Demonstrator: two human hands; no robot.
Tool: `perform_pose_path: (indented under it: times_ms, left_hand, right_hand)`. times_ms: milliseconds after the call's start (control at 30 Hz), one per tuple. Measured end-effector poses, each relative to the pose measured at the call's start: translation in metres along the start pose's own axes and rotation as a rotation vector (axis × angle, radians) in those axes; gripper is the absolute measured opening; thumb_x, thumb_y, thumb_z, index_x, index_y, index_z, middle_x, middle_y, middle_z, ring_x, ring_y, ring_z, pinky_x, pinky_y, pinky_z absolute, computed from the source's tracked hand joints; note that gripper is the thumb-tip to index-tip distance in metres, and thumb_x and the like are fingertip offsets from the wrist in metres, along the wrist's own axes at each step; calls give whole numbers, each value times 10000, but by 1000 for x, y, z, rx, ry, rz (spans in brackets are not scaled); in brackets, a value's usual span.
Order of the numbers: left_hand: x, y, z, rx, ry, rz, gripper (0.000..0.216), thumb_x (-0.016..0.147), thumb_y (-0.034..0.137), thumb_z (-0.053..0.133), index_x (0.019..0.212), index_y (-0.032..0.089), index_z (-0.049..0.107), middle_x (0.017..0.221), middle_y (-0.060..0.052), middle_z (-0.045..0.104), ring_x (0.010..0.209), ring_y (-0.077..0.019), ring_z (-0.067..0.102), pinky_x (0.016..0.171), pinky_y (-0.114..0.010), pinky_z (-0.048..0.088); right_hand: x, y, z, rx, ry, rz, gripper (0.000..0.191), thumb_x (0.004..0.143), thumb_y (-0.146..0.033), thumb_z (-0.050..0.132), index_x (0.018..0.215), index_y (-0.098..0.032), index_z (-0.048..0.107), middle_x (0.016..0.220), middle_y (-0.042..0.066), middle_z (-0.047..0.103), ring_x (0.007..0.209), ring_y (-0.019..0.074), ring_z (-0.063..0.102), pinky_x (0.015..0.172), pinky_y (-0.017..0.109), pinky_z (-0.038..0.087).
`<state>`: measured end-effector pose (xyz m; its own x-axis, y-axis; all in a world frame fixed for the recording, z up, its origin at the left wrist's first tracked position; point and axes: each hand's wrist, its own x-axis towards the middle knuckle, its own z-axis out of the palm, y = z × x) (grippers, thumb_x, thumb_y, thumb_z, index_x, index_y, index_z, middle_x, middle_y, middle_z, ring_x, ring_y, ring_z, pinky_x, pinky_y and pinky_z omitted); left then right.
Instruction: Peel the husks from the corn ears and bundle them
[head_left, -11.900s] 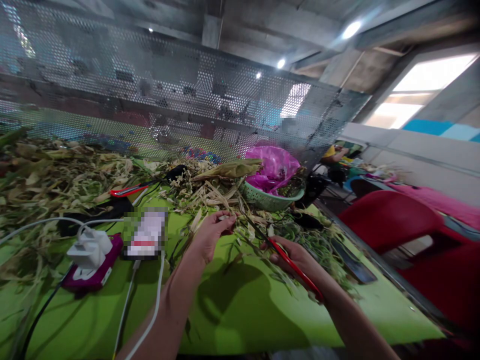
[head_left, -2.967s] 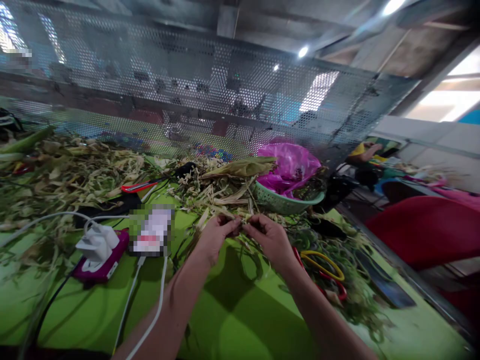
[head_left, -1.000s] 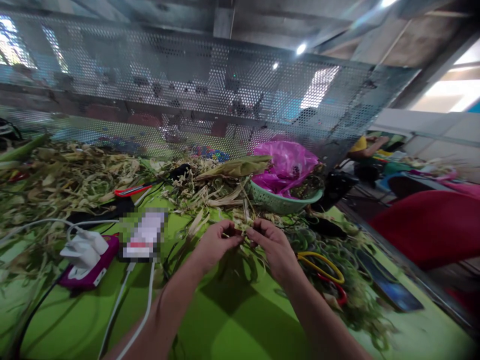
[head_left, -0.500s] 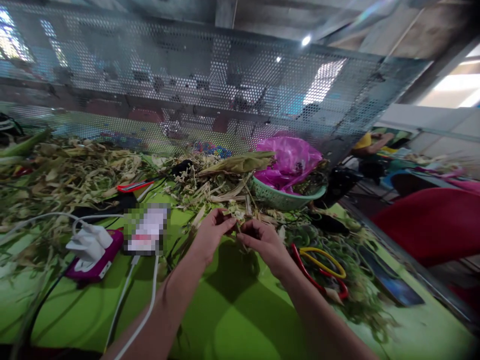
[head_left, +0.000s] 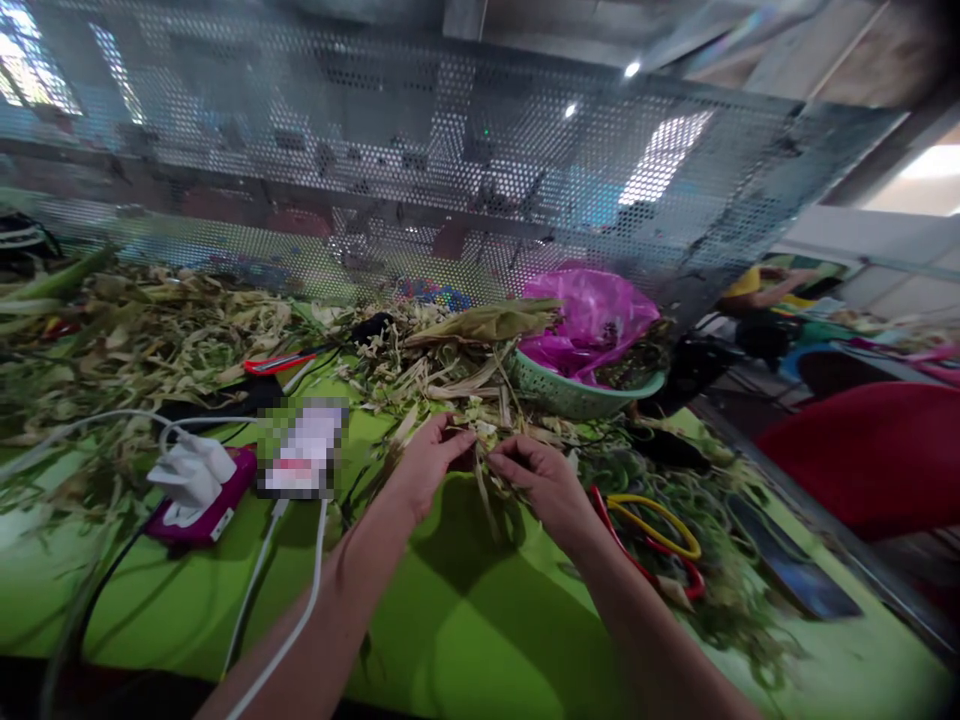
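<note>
Bench (head_left: 465, 640), green-covered. Left hand (head_left: 424, 465) and right hand (head_left: 544, 485): fingers of both pinched together on one pale leaf strip (head_left: 480, 440), held between them at the edge of the leaf litter, seemingly to keep it taut (scissors (head_left: 656, 535) lie just right, within reach). Behind: green basket (head_left: 581, 398) holding pink bag (head_left: 592, 315); perforated metal screen (head_left: 375, 180); concrete ceiling.

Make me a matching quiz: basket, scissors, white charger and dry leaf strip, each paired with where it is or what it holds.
1 basket
2 scissors
3 white charger
4 dry leaf strip

A on the magenta box
B lying beside the right hand
C holds the pink bag
D pinched between left hand and right hand

Pairs: 1-C, 2-B, 3-A, 4-D
</note>
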<state>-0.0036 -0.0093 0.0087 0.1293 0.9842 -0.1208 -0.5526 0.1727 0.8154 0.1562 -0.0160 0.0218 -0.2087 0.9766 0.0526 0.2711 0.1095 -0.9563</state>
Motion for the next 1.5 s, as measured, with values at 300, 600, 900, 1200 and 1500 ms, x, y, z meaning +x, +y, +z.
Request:
perform_pose_path:
  times_ms: [300,600,900,1200,1500]
  left_hand:
    - [-3,1,1,-14,-61,-37,358,661,298,786,906,150,572,815,-16,623,638,-105,563,637,-257,488]
    - [0,-2,-4,124,-88,-9,359,623,294,817,886,114,652,788,-42,652,694,-132,581,700,-275,461]
    - [3,-1,-4,37,-79,-33,336,611,216,823,901,111,688,779,-35,676,709,-117,602,755,-263,470]
    - [3,0,-4,97,-95,-3,300,635,184,789,908,118,684,783,-32,675,734,-120,597,767,-257,465]
    - [5,0,-7,198,-72,30,260,643,186,774,876,129,675,769,-39,668,736,-143,582,780,-295,442]
  right_hand:
    - [-1,1,0,50,-39,20,293,774,-462,662,748,-180,587,670,-26,514,612,118,442,587,244,357]
    - [2,4,-1,49,48,2,286,775,-471,656,769,-191,596,669,-22,526,604,120,442,571,244,358]
    - [2,0,-2,178,-78,132,276,689,-429,735,716,-180,620,613,-29,523,565,111,448,555,250,374]
    - [3,4,-2,206,-109,89,274,674,-397,758,693,-169,607,606,-30,532,565,102,464,548,240,382]
    - [4,2,-2,150,27,31,269,709,-419,719,741,-183,593,662,-24,539,601,116,491,589,256,417]
